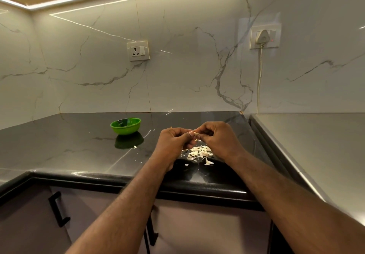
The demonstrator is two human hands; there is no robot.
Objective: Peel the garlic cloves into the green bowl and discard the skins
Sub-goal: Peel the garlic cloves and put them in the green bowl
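Note:
My left hand (173, 143) and my right hand (217, 139) meet above the black counter, and both pinch a small garlic clove (196, 134) between their fingertips. Directly below them lies a pile of pale garlic skins (200, 153). The green bowl (125, 125) stands upright on the counter to the left and a little farther back, apart from both hands. Its inside is mostly dark; what lies in it is hard to tell.
A few stray skin flakes (135, 146) lie near the bowl's reflection. The black counter (69, 145) runs into a corner, with a grey steel surface (316, 145) on the right. Two wall sockets (138, 50), one with a plug and cord (261, 60), sit on the marble wall.

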